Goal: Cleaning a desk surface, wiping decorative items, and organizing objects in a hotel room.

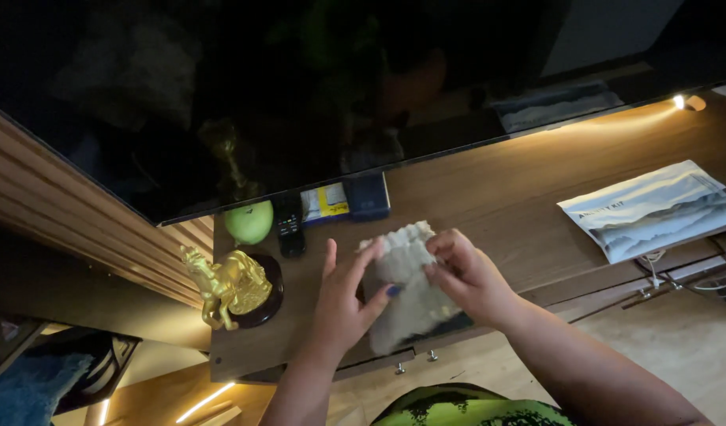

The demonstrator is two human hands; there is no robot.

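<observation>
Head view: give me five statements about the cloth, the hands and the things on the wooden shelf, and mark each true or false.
1. Both hands grip the pale cloth. True: the left hand and right hand pinch it from either side.
2. The gold figurine stands right of the cloth. False: it stands left of it, on a dark round base.
3. A green apple sits behind the figurine. True.
4. The printed booklet lies under the cloth. False: it lies apart, far to the right on the shelf.
5. The black remote is in the left hand. False: it lies beside the apple.
</observation>
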